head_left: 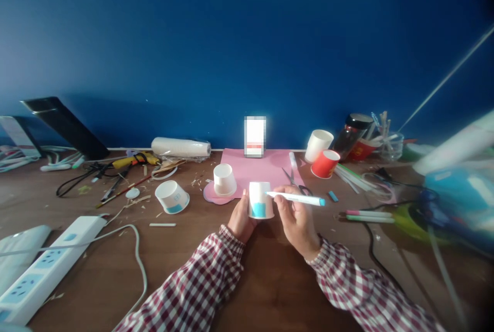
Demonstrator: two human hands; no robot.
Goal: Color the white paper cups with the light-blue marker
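Note:
Upside down in my left hand (242,217) is a white paper cup (260,193) with a blue patch coloured near its rim. My left fingers wrap round its left side and partly behind it. In my right hand (296,219) lies a white marker (301,198) with a light blue end, pinched between thumb and fingers. Its tip points left and reaches the cup's right side; whether it touches is too small to tell. Another white paper cup (224,179) stands inverted on a pink scalloped piece (210,193). Further left sits a paper cup (172,197) with a blue patch.
Pink paper (254,167) lies behind the hands, with scissors (297,181) at its right. A red paper cup (325,163) and markers (368,216) are to the right. A power strip (50,270) with its cord lies left. A bagged cup stack (181,147) is by the wall.

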